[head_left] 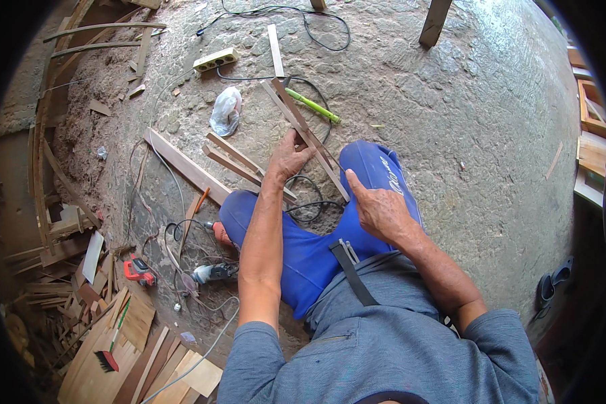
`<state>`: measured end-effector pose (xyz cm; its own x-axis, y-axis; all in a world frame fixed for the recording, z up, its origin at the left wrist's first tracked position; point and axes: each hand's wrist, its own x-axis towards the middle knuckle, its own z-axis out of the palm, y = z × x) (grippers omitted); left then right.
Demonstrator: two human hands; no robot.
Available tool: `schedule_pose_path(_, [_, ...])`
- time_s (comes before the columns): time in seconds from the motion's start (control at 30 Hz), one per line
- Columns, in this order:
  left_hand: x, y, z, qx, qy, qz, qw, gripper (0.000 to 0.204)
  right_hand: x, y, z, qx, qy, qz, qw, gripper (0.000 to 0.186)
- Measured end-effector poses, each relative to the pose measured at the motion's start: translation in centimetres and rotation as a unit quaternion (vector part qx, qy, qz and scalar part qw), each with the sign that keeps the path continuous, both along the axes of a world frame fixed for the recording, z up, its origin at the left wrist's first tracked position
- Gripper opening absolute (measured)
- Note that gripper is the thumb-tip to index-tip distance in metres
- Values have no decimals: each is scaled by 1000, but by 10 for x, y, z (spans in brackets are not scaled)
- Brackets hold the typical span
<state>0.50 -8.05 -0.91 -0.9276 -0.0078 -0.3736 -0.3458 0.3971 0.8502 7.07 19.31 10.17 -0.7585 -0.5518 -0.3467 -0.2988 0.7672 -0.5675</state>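
My left hand (289,158) grips crossed brown wooden strips (283,106) above the floor, between my knees. My right hand (377,209) is over my right knee, index finger extended at the lower end of a thin dark strip (326,153); its other fingers are loosely bent. More narrow strips (232,158) and a wider board (182,161) lie left of my left hand. A bright green tube-like tool (316,104) lies beyond the strips. A white plastic bag (225,111) sits to their left, and black cable (306,202) coils beneath.
A power strip (214,60) lies ahead. Left are an orange-red drill (220,232), a grinder (212,273), a red tool (137,271), a brush (106,360) and wood offcuts (87,289). A post (434,20) stands ahead; wooden frames (592,108) and sandals (555,283) are right.
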Motion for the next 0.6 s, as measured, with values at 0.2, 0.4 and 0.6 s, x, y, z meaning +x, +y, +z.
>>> schedule_pose_path(0.2, [3, 6, 8, 16, -3, 22, 1000, 48, 3, 1, -1, -6, -1, 14, 1000, 64])
schedule_pose_path(0.4, [3, 3, -3, 7, 15, 10, 1000, 47, -7, -7, -3, -3, 17, 11, 1000, 63])
schedule_pose_path(0.6, [-1, -10, -10, -9, 1, 0, 1000, 45, -16, -20, 6, -6, 2, 10, 1000, 62])
